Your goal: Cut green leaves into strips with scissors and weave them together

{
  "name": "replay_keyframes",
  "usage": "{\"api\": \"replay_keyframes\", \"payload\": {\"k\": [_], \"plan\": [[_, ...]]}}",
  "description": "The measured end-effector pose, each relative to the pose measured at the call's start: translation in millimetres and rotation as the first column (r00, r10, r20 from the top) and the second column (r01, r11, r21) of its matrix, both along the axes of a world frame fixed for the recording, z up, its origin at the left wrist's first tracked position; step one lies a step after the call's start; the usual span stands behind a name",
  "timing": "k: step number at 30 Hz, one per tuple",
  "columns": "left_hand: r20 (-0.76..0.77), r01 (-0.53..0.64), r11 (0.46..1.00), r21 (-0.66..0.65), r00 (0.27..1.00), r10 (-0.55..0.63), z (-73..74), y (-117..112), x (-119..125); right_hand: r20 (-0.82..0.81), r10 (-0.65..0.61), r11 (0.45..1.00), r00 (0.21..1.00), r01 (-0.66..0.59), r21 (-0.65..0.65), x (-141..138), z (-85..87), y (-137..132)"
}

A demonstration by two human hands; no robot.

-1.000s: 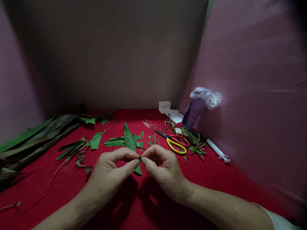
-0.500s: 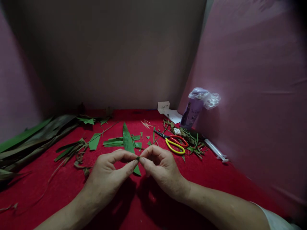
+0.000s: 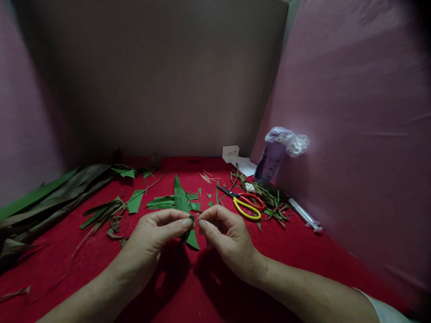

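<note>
My left hand (image 3: 153,237) is closed, thumb and forefinger pinching a small folded piece of green leaf (image 3: 191,219). Just to its right, my right hand (image 3: 230,242) has its thumb and fingertips pressed together beside the leaf's edge; something thin and pale may stick out from them, too small to make out. Behind the fingers a long pointed green leaf (image 3: 180,193) lies on the red cloth, its middle hidden by my left hand. Cut leaf strips (image 3: 161,203) lie crosswise under and beside it.
Scissors (image 3: 247,206) with red and yellow handles lie right of centre, near toothpicks (image 3: 208,177). Behind are leaf scraps (image 3: 272,202), a syringe (image 3: 305,214), a purple bottle (image 3: 269,159) and white paper (image 3: 244,166). Long leaves (image 3: 50,197) lie left on the red cloth (image 3: 84,273).
My fingertips, together before, have parted slightly. The left hand has turned so that more of the leaf piece shows. The whole view has shifted a little.
</note>
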State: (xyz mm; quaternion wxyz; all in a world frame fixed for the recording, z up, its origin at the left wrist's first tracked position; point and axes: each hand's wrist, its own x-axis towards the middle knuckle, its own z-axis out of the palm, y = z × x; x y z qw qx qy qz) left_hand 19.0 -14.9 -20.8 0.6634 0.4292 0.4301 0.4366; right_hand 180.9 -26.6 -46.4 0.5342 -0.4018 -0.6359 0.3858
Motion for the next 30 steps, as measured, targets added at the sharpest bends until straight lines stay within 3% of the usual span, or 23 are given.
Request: {"api": "replay_keyframes", "payload": {"k": [6,12,20,30], "plan": [[-0.048,-0.014,0.998,0.067,0.999,0.018,-0.7,0.2,0.7,0.07,-0.048,0.989,0.996,0.038,0.141,0.5,-1.0,-3.8],[-0.203,0.004,0.971,0.238,0.978,0.045,4.5,-3.4,2.5,0.102,-0.058,0.987,0.993,0.041,0.156,0.1,0.1,-6.2],[-0.37,0.111,0.847,0.519,0.923,0.106,3.2,-4.2,1.1,0.117,-0.071,0.981,0.991,0.049,0.186,0.5,1.7,-7.7],[-0.418,0.123,0.801,0.585,0.892,0.168,1.2,-6.9,1.9,0.146,-0.079,0.979,0.986,0.05,0.197,0.4,4.5,-7.9]]}}
